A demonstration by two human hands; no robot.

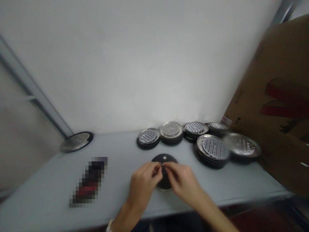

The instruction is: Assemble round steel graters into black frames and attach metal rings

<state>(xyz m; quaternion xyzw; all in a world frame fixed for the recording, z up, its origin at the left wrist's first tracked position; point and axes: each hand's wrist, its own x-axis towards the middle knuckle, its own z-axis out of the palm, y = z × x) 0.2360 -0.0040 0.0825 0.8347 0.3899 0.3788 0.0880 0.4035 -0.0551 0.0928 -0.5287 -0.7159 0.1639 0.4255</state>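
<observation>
My left hand [145,177] and my right hand [182,178] meet over a black round disc [163,184] on the table. Thumb and forefinger of each hand are pinched together. Between the fingertips shows a tiny thin, curved, shiny thing [162,164], too small and blurred to name. The disc lies on the table near its front edge, partly covered by my hands. A pale round spot [164,158] marks its far part.
Stacks of round perforated metal plates with dark rims [171,129] stand along the back and right [213,148]. Another such plate [76,141] lies at the far left. A pixelated dark and red object [89,183] is left of my hands. A cardboard box [272,106] rises at the right.
</observation>
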